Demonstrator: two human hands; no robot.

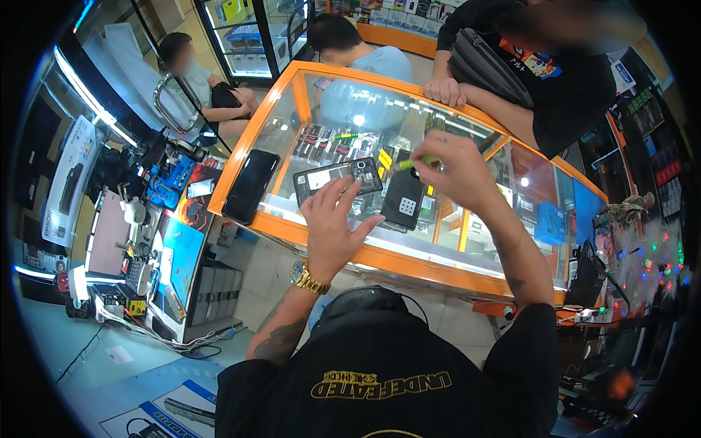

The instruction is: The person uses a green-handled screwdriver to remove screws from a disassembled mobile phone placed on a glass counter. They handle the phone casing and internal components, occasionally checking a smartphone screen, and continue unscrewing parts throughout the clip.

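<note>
An opened phone [328, 175] lies on the glass counter, its inner parts and camera lenses showing. My left hand [334, 219] rests on its near edge with fingers spread and the thumb held apart. Above and to the right, my right hand [460, 169] is closed round a slim tool with a yellow-green handle [429, 159]. The tool points left, and its tip is too small to make out. Below that hand lies a dark flat panel [401, 197] with a white square patch, partly covered by the hand. Left of the opened phone sits a black phone [250, 186], screen up.
The glass display counter [270, 230] has an orange frame and boxed goods inside. Across it a person in black [555, 80] leans on the edge; another in light blue [365, 66] sits beyond. A workbench with a blue mat [182, 252] stands left.
</note>
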